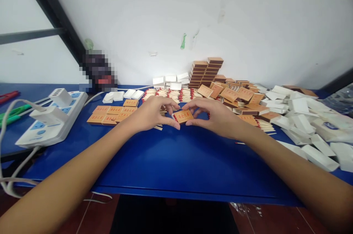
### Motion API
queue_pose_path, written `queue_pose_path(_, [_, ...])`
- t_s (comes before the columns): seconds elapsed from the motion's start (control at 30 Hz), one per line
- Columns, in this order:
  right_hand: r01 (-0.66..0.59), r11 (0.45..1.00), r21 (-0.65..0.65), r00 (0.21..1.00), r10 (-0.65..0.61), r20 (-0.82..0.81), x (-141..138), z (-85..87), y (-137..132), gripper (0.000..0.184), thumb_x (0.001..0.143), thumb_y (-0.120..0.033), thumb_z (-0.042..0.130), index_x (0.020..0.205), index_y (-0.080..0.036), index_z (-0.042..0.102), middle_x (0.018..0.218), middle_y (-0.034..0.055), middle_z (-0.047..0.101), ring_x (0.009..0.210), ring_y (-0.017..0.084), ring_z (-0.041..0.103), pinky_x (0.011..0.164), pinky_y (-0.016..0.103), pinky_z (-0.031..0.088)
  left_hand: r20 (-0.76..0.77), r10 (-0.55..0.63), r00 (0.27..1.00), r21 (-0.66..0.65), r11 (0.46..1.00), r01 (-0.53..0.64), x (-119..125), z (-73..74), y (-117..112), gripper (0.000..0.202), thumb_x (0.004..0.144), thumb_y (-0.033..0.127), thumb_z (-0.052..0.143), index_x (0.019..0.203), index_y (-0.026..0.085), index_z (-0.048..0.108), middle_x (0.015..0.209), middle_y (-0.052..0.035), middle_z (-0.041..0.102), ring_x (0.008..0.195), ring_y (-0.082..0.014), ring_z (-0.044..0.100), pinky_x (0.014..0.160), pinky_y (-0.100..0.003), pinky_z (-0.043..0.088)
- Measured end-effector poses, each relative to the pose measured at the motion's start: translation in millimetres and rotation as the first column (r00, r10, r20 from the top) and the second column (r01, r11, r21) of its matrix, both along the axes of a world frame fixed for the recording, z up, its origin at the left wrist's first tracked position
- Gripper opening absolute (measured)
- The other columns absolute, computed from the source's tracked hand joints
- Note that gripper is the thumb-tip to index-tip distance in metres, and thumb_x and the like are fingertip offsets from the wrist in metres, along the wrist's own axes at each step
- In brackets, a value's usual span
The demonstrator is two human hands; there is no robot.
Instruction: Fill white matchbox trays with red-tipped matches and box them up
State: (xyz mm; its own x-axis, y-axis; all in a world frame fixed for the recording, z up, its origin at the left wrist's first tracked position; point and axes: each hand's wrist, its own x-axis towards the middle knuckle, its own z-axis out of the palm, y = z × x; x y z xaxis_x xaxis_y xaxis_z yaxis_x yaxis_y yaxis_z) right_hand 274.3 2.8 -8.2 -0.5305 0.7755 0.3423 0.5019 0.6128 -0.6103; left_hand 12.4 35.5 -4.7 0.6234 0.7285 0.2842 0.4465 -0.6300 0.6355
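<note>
Both of my hands meet over the middle of the blue table (pixel 176 160) around one orange matchbox (pixel 183 116). My left hand (pixel 154 113) pinches its left end, where red match heads show at the opening. My right hand (pixel 213 114) grips its right end with curled fingers. Just behind the hands lie rows of loose red-tipped matches (pixel 176 95). Several closed orange matchboxes (pixel 112 114) lie flat in rows to the left of my left hand.
A heap of orange matchboxes (pixel 239 96) and a tall stack (pixel 205 72) stand at the back. White inner trays (pixel 309 123) pile up on the right, more white trays (pixel 121 95) at back left. A white power strip (pixel 52 116) with plugs and cables sits far left.
</note>
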Motion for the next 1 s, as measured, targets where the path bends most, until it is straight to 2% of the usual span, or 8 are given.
queue_pose_path(0.2, [-0.088,0.996,0.021,0.996,0.089,-0.028,-7.2,10.8,-14.6,0.026,0.094,-0.037,0.078,0.119,-0.029,0.077,0.117,0.0059,0.081,0.101,0.024,0.075,0.089,0.039,0.061,0.021,-0.074,0.997,-0.076,0.994,0.076,1.7,-0.8,-3.6,0.060,0.057,0.061,0.101,0.099,0.023,0.081,0.079,0.0020,0.072,0.073,-0.0160,0.062,0.064,-0.027,0.043])
queue_pose_path(0.37, [-0.111,0.993,0.026,0.993,0.112,-0.033,-6.9,15.6,-18.0,0.021,0.096,-0.036,0.076,0.116,-0.030,0.078,0.119,0.0049,0.081,0.103,0.024,0.074,0.089,0.038,0.061,0.056,-0.054,0.997,-0.009,0.998,0.055,1.7,0.2,-3.9,0.059,0.056,0.063,0.101,0.093,0.021,0.080,0.078,0.0010,0.073,0.070,-0.0151,0.062,0.062,-0.026,0.043])
queue_pose_path(0.47, [-0.050,0.997,0.053,0.998,0.051,-0.025,-4.7,12.3,-13.4,0.024,0.095,-0.036,0.077,0.119,-0.029,0.077,0.118,0.0054,0.080,0.102,0.024,0.073,0.088,0.039,0.060,0.062,-0.028,0.998,0.047,0.999,0.025,1.9,1.6,-4.8,0.050,0.064,0.059,0.098,0.091,0.021,0.079,0.081,-0.0002,0.076,0.074,-0.0161,0.066,0.067,-0.027,0.048])
queue_pose_path(0.57, [0.054,0.995,0.082,0.998,-0.050,-0.047,-2.7,5.7,-6.2,0.029,0.091,-0.038,0.082,0.117,-0.026,0.076,0.108,0.0061,0.079,0.089,0.022,0.071,0.081,0.038,0.060,0.042,0.021,0.999,0.162,0.986,-0.027,3.5,1.5,-7.1,0.034,0.078,0.048,0.091,0.093,0.021,0.079,0.090,-0.0028,0.079,0.083,-0.0184,0.070,0.074,-0.029,0.052])
queue_pose_path(0.7, [0.038,0.995,0.092,0.997,-0.031,-0.071,-3.8,0.1,-2.8,0.029,0.092,-0.036,0.080,0.117,-0.024,0.074,0.106,0.0066,0.077,0.084,0.020,0.071,0.080,0.038,0.061,-0.055,0.045,0.997,0.330,0.944,-0.024,1.9,5.5,-7.9,0.027,0.085,0.041,0.084,0.102,0.021,0.079,0.095,-0.0044,0.080,0.089,-0.0210,0.070,0.082,-0.033,0.052])
queue_pose_path(0.8, [0.050,0.992,0.118,0.994,-0.038,-0.102,-4.0,-0.2,-2.7,0.032,0.096,-0.037,0.075,0.126,-0.025,0.070,0.114,0.0088,0.076,0.088,0.021,0.073,0.082,0.040,0.063,-0.157,0.086,0.984,0.340,0.940,-0.027,-13.7,21.4,-2.5,0.030,0.087,0.041,0.080,0.109,0.022,0.080,0.099,-0.0058,0.081,0.094,-0.0229,0.070,0.085,-0.034,0.052])
queue_pose_path(0.93, [0.101,0.970,0.221,0.994,-0.090,-0.060,4.4,-0.7,5.7,0.025,0.103,-0.037,0.065,0.124,-0.024,0.068,0.114,0.0105,0.073,0.092,0.023,0.071,0.085,0.043,0.061,-0.304,0.303,0.903,0.249,0.940,-0.231,-66.0,59.8,11.8,0.042,0.081,0.057,0.082,0.105,0.023,0.083,0.105,-0.0058,0.083,0.091,-0.0239,0.072,0.079,-0.033,0.049])
queue_pose_path(1.0, [0.108,0.963,0.249,0.994,-0.106,-0.021,10.6,-2.2,12.2,0.021,0.104,-0.037,0.061,0.120,-0.024,0.068,0.111,0.0103,0.072,0.092,0.024,0.070,0.085,0.044,0.059,-0.384,0.428,0.818,0.256,0.901,-0.351,-101.4,77.6,19.7,0.046,0.082,0.062,0.080,0.107,0.023,0.083,0.099,-0.0032,0.083,0.087,-0.0218,0.069,0.077,-0.032,0.046])
